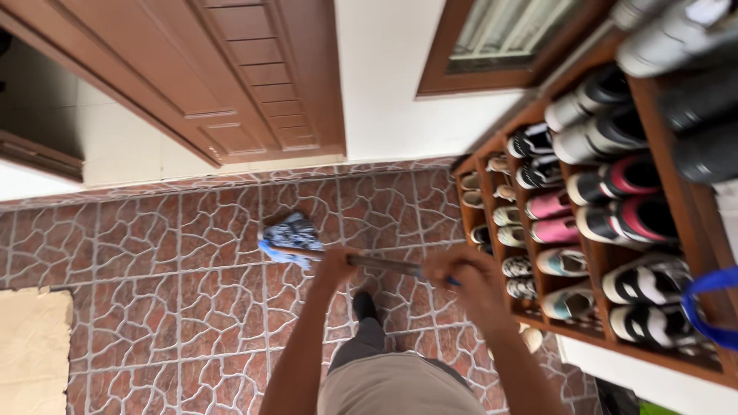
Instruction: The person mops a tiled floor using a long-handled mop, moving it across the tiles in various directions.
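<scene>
I hold a mop across my body, low over a floor of reddish-brown stone-pattern tiles (pixel 154 253). My left hand (pixel 334 265) grips the dark handle (pixel 384 265) nearer the head. My right hand (pixel 461 273) grips it further up, to the right. The mop head (pixel 288 234), a bunch of blue and grey-white strands, rests on the tiles just left of my left hand. My trouser leg and dark shoe (pixel 365 307) show below the handle.
A wooden shoe rack (pixel 592 253) full of several pairs of sneakers stands close on the right. A brown panelled door (pixel 254 77) stands open at the back. A window frame (pixel 492 46) is set in the white wall. A beige mat (pixel 31 353) lies at lower left. A blue strap (pixel 703 307) hangs at right.
</scene>
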